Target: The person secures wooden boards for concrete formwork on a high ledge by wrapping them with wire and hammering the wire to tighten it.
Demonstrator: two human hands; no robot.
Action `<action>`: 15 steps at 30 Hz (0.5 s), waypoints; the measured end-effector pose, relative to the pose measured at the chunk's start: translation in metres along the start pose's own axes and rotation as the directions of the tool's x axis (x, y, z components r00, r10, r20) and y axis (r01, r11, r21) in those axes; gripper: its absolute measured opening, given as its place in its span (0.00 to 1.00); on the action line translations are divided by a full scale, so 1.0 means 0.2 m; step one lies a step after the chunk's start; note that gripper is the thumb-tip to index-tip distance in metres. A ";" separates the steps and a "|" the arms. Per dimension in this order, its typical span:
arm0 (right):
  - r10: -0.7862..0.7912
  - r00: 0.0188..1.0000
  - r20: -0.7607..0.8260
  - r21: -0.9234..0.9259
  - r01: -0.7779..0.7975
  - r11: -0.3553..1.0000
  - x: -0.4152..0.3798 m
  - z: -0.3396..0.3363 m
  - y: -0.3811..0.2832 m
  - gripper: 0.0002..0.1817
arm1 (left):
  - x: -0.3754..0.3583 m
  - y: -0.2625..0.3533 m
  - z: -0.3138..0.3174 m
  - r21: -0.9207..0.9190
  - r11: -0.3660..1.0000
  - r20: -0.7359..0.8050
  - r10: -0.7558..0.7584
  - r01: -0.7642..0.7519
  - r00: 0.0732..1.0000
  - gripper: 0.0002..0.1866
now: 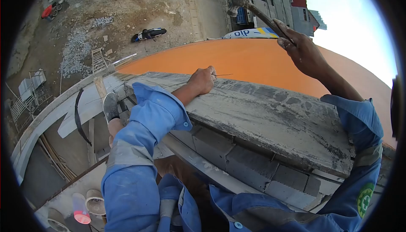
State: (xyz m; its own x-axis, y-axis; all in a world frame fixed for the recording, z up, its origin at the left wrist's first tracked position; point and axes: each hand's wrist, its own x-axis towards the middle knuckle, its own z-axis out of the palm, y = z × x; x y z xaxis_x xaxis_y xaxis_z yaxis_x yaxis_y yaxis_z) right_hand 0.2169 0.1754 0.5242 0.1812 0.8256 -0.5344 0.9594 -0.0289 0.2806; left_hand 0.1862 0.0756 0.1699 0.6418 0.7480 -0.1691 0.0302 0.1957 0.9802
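So you've got your right hand (pixel 305 54) wrapped around the hammer (pixel 265 19), raised above the orange surface (pixel 262 58). Your left hand (pixel 202 81) pinches a thin metal piece (pixel 224 75) over the concrete ledge (pixel 270 118). The banner (pixel 250 33) has upside-down letters, maybe "dio"; the green sleeve badge (pixel 364 200) shows a white cross, lettering too small to read.

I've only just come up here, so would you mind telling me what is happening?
The person's right hand holds a worn claw hammer with a metal head up in the air, touching nothing else. The left hand is at the far edge of a rough grey slab, pinching what looks like a thin dark wire, near the smooth orange surface.
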 end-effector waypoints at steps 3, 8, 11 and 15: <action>-0.032 0.993 0.113 -0.080 0.042 0.996 -0.08 0.07 0.01 0.27 | 0.00 0.00 0.00 0.013 1.000 0.016 -0.005 0.005 1.000 0.10; 0.029 0.889 0.457 -0.242 0.093 0.966 -0.03 0.09 0.04 0.26 | -0.01 0.00 -0.02 0.040 0.999 0.006 -0.015 0.015 1.000 0.10; -0.058 0.978 0.201 -0.155 0.090 0.984 0.01 0.09 0.13 0.25 | 0.01 0.01 0.00 0.028 0.999 0.012 0.031 -0.032 0.999 0.10; -0.029 0.953 0.302 -0.211 0.097 0.973 -0.07 0.09 0.06 0.28 | 0.00 0.01 -0.02 0.067 0.998 0.014 0.015 -0.016 1.000 0.09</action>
State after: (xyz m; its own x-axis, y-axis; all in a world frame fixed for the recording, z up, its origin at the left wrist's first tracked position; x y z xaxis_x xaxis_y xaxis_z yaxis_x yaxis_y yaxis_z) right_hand 0.2292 0.1528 0.5207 0.2098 0.6172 -0.7583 0.9051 0.1707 0.3893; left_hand 0.1826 0.0775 0.1708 0.6526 0.7422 -0.1528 0.0713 0.1406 0.9875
